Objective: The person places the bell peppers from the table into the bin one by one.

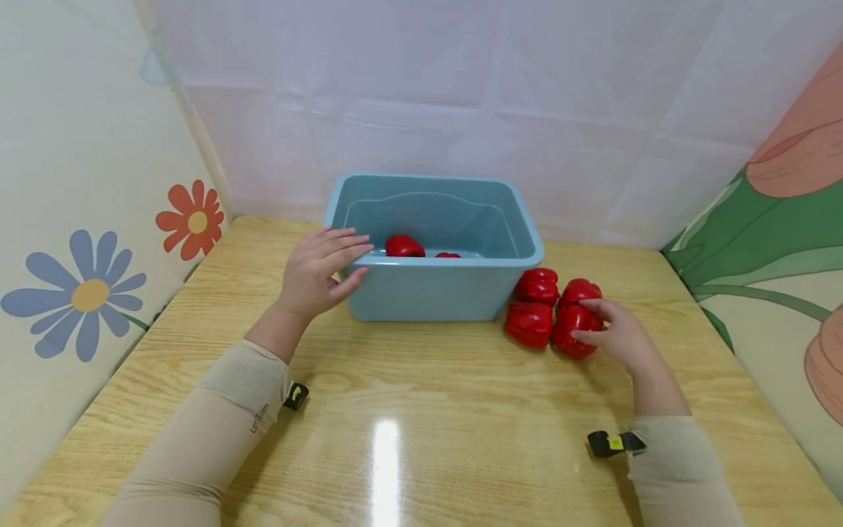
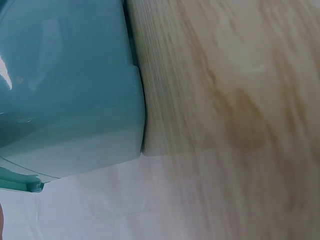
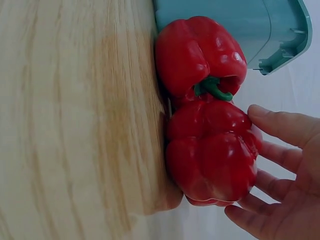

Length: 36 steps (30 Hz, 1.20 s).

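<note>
A light blue plastic bin (image 1: 428, 293) stands on the table with a red bell pepper (image 1: 403, 246) and part of another red pepper (image 1: 448, 255) inside; its front wall hides part of its floor. My left hand (image 1: 320, 271) rests at the bin's front left corner, fingers extended over the rim and thumb outside the front wall. Several red bell peppers sit beside the bin's right end. Around the nearest right one (image 1: 574, 333), my right hand (image 1: 622, 337) has its fingers spread. In the right wrist view, thumb and fingertips lie right at this pepper (image 3: 212, 160), beside a green-stemmed pepper (image 3: 200, 55).
The wood-grain table (image 1: 454, 410) meets a white sheet (image 1: 421, 110) behind the bin. Flower-printed panels rise along the left (image 1: 85, 183) and right sides. Each sleeve carries a small black device at the wrist.
</note>
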Tool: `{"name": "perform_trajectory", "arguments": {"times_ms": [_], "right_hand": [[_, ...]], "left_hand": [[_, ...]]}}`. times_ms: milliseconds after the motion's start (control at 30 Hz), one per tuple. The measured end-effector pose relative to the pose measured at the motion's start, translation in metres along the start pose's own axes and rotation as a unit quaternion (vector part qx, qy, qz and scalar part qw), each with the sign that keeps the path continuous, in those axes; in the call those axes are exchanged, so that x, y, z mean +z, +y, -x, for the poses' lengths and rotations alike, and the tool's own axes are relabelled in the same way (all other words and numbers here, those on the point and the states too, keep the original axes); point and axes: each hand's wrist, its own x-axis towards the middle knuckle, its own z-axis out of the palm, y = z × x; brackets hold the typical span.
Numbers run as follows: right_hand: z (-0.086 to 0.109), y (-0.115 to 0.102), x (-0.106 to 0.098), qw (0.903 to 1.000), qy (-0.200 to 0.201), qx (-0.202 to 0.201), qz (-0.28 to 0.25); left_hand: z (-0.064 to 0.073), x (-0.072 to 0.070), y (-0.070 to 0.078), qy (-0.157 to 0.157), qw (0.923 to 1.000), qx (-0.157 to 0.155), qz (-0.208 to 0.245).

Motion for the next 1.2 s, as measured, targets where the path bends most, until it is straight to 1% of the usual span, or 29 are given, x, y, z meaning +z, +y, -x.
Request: {"name": "perform_trajectory", "arguments": {"times_ms": [167, 433, 567, 867, 1200], "right_hand": [[0.000, 0.002, 0.002, 0.9993, -0.006, -0.012, 0.034], [-0.001, 0.010, 0.008, 0.9950, -0.008, -0.052, 0.085], [-0.002, 0.012, 0.011, 0.9935, -0.007, -0.056, 0.099], [-0.003, 0.015, 0.011, 0.9932, -0.009, -0.040, 0.109], [-0.003, 0.018, 0.012, 0.9935, 0.004, -0.053, 0.100]], "left_hand": [[0.001, 0.000, -0.001, -0.001, 1.0000, -0.002, -0.002], [0.000, 0.001, -0.001, 0.002, 1.0000, 0.000, -0.001], [0.000, 0.001, -0.001, 0.004, 1.0000, 0.001, -0.001], [0.000, 0.001, -0.001, 0.007, 1.0000, 0.003, -0.001], [0.000, 0.001, -0.001, 0.011, 0.9999, 0.010, 0.003]]}}
